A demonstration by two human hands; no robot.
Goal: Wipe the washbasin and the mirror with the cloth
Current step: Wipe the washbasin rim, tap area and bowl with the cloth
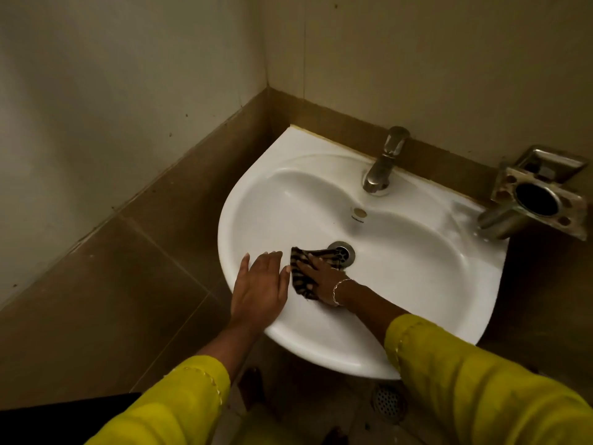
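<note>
A white washbasin (417,252) is fixed to the wall in a corner, with a metal drain (345,250) at its middle. Inside the bowl lies a dark striped cloth (303,260), just left of the drain. My right hand (321,281) presses flat on the cloth with straight fingers; a bracelet is on its wrist. My left hand (261,287) rests flat on the basin's front left rim, fingers straight, beside the cloth. No mirror is in view.
A metal tap (383,162) stands at the basin's back. A metal toothbrush and soap holder (539,194) juts from the wall at the right, over the rim. Brown tiled walls close in at left and back. A floor drain (388,401) lies below.
</note>
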